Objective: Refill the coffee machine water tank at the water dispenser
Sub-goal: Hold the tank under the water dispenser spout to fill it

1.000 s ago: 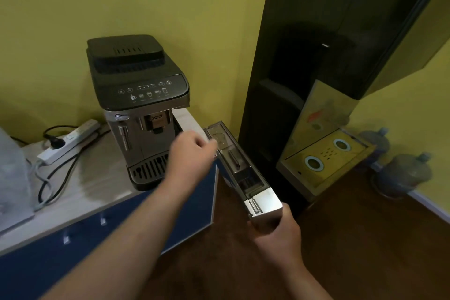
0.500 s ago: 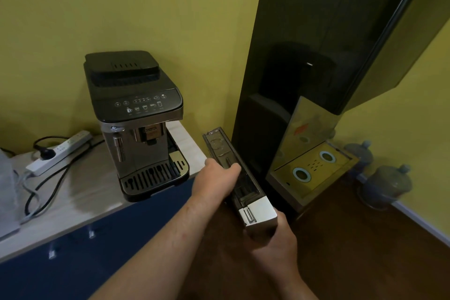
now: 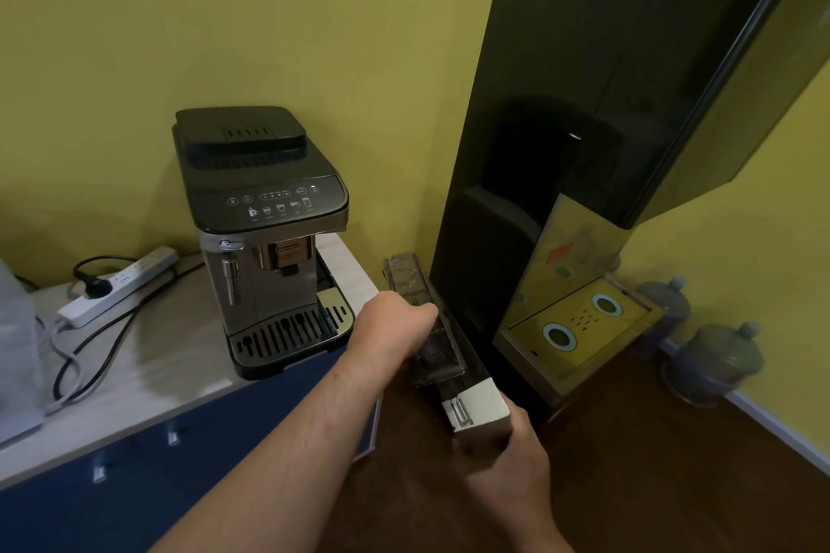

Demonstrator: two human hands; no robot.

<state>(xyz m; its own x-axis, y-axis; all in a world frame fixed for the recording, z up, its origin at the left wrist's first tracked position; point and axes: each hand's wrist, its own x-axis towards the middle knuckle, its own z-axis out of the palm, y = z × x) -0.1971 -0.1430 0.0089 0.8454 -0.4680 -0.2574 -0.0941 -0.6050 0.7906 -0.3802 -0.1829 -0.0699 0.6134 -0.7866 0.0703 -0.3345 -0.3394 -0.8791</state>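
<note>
The long, narrow water tank [image 3: 406,278] with a silver front panel [image 3: 478,406] hangs in the air right of the coffee machine [image 3: 265,233]. My right hand [image 3: 507,458] grips its near silver end from below. My left hand [image 3: 395,326] is closed on the tank's middle, over its top edge. The dark, tall water dispenser [image 3: 530,202] stands just right of the tank, its recess at about the tank's far end.
The coffee machine stands on a light counter [image 3: 134,368] over blue drawers [image 3: 134,476]. A white power strip [image 3: 121,285] with cables lies at the left. Two large water jugs [image 3: 714,361] stand on the floor by the right wall, beside a yellow reflective panel [image 3: 579,319].
My left hand has moved from above the tank's far end down onto its middle and closed on it. The view has tilted down and shifted right.
</note>
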